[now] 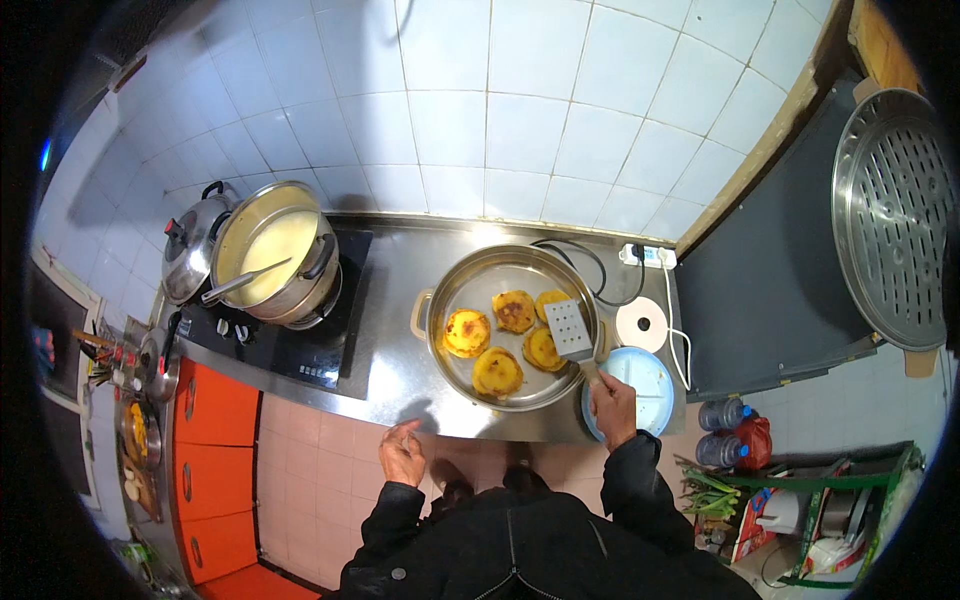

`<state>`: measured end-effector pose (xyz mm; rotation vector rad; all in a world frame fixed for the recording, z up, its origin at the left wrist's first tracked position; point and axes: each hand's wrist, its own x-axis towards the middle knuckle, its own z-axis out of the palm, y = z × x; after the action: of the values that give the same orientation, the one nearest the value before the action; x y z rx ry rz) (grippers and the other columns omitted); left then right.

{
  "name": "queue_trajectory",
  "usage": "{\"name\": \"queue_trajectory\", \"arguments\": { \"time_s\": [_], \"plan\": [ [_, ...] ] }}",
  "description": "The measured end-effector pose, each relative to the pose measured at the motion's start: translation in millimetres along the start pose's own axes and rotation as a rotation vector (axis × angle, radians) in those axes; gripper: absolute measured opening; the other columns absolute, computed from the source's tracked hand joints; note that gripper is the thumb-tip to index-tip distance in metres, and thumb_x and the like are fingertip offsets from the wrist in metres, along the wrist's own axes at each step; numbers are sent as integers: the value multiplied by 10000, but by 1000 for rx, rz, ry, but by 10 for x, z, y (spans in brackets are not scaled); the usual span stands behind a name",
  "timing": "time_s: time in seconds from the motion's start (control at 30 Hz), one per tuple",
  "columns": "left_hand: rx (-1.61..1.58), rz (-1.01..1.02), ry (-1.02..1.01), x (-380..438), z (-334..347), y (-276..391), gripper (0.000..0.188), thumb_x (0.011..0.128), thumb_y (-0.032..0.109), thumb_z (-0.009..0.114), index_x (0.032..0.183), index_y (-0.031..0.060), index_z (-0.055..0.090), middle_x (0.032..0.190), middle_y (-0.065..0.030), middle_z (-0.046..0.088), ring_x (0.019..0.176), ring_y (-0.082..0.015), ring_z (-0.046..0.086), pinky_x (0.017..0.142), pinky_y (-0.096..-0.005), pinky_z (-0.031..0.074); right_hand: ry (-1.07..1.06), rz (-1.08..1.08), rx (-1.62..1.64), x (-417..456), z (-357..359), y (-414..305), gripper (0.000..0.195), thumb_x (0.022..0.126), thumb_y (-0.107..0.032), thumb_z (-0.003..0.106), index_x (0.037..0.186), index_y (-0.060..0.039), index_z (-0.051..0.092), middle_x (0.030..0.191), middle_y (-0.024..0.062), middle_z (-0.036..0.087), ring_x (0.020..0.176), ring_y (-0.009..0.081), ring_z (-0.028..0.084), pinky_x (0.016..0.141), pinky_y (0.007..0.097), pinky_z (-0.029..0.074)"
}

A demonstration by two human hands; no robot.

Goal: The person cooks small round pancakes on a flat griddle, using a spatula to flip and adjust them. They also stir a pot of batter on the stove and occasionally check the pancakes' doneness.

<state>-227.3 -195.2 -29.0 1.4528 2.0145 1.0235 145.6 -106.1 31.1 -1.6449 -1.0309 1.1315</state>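
My right hand (615, 409) grips the handle of a slotted metal spatula (568, 328). The spatula's perforated blade hangs over the right side of a wide, shallow steel pan (461, 274) and covers part of the cakes there. Several round, yellow, browned cakes lie in the pan, among them one at the left (466, 334) and one at the front (497, 373). My left hand (403, 454) is empty, fingers apart, just off the counter's front edge. Beneath my right hand is a pale blue divided plate (651, 386), partly hidden by it.
At left, a steel pot (259, 259) of pale liquid with a ladle stands on the black gas hob (352, 300). A lidded pot (196, 247) sits behind it. A pinkish disc (641, 325), cables and a power strip (646, 256) are right of the pan. A perforated steamer tray (892, 217) hangs right.
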Motion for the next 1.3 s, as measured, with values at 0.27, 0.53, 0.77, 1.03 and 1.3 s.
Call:
{"name": "queue_trajectory", "arguments": {
  "time_s": [0.27,0.53,0.77,1.03,1.3],
  "plan": [
    [0,11,-22,-8,40,38,242,928,3,586,1075,14,778,1068,-220,761,1042,-369,728,960,-412,546,-133,132,-105,324,-16,-262,335,1017,-188,581,1206,69,681,719,72,649,539,136,562,411,322,434],
    [10,11,4,-4,2,-57,226,940,18,595,1072,13,779,1068,-222,760,1034,-368,727,949,-417,548,-12,254,338,-58,164,-434,573,1032,-192,595,1543,33,465,714,3,578,500,80,459,421,258,401],
    [34,-7,1,-48,-9,-109,223,941,26,605,1079,18,781,1070,-223,759,1037,-367,727,946,-417,549,107,369,519,-510,214,-324,392,1076,-311,583,1363,-43,570,694,-11,510,468,80,392,453,260,406],
    [8,-10,-52,-27,94,-32,256,877,-19,608,1056,22,786,1064,-210,760,1053,-388,708,955,-438,548,-78,344,741,-782,129,-29,311,1086,-431,573,1111,-122,551,696,-5,511,515,97,412,561,302,442],
    [31,-21,-84,-19,110,83,258,878,-22,597,1050,12,786,1057,-222,759,1040,-403,710,950,-442,552,-139,369,803,-896,207,59,234,1084,-319,590,1031,-123,474,711,-1,502,503,104,424,559,306,485]
  ]
}}
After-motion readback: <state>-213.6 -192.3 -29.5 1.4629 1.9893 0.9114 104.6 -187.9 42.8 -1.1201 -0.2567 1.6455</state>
